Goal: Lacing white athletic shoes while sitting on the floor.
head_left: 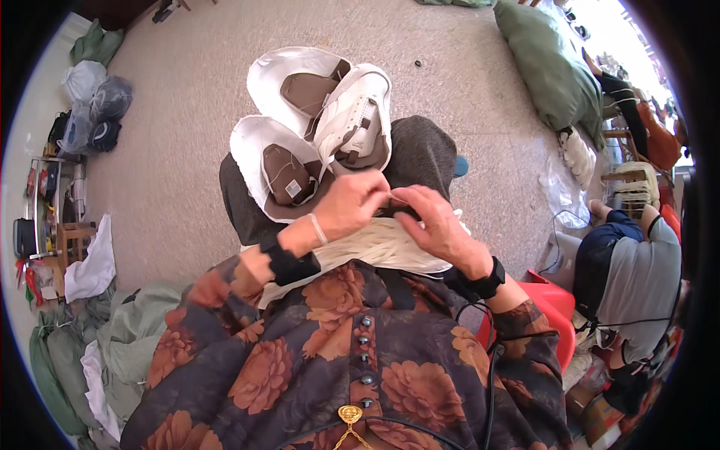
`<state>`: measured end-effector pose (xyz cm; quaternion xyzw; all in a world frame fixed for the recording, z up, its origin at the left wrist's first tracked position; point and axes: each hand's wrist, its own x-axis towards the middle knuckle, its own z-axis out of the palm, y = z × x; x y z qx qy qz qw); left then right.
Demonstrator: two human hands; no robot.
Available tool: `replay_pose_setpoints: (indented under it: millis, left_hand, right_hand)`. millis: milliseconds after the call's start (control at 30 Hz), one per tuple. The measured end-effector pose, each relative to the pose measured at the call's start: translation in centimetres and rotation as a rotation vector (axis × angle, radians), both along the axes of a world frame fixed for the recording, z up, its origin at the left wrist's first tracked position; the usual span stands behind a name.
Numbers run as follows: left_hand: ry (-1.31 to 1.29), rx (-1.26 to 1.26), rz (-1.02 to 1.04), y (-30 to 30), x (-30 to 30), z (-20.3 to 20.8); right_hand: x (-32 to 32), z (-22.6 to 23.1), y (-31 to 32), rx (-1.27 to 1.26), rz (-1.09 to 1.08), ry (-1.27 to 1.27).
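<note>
My left hand [346,206] and my right hand [439,225] meet over my lap, fingers pinched together on a thin white lace above a bundle of white laces [379,247] lying on my thighs. Just beyond my hands a white shoe [356,120] lies on my knees. Two white shoe parts with brown insoles [292,90] [274,165] rest beside it on my left knee. Both wrists wear black bands.
A person in a grey shirt [637,277] sits at the right beside a red stool [551,307]. Big green sacks [551,67] lie at the back right, green sacks and white cloth [90,337] at the lower left. Bags and a small shelf [52,202] stand at the left.
</note>
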<state>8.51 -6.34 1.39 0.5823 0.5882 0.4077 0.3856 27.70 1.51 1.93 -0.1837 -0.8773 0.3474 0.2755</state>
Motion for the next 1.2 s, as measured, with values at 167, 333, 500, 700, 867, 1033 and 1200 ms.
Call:
replay_pose_setpoints:
  millis: [167, 333, 500, 700, 867, 1033, 1200]
  left_hand:
    - [0.220, 0.350, 0.472, -1.1, -11.4, 6.1]
    - [0.657, 0.185, 0.758, -7.3, -21.2, 9.4]
    - [0.679, -0.145, 0.308, -10.1, -15.9, 8.6]
    - [0.946, -0.424, -0.388, -8.2, -9.7, 5.7]
    - [0.682, -0.013, -0.312, -3.7, -5.6, 2.1]
    - [0.280, -0.325, 0.206, 2.8, -1.5, 4.5]
    - [0.615, -0.105, 0.089, 3.4, -0.9, 2.2]
  right_hand:
    - [1.9, 1.5, 1.6, -0.506, -0.059, -0.170]
    - [6.7, 1.3, 3.8, -0.683, 0.014, -0.165]
    - [7.3, 2.8, 4.2, -1.040, 0.022, 0.159]
    - [7.4, 0.5, 8.3, -1.108, -0.314, 0.602]
    - [8.5, -0.2, 11.6, -1.280, -0.392, 0.909]
    - [7.3, -0.8, 11.7, -1.332, -0.333, 0.764]
    - [2.9, -0.4, 8.7, -1.245, -0.355, 0.322]
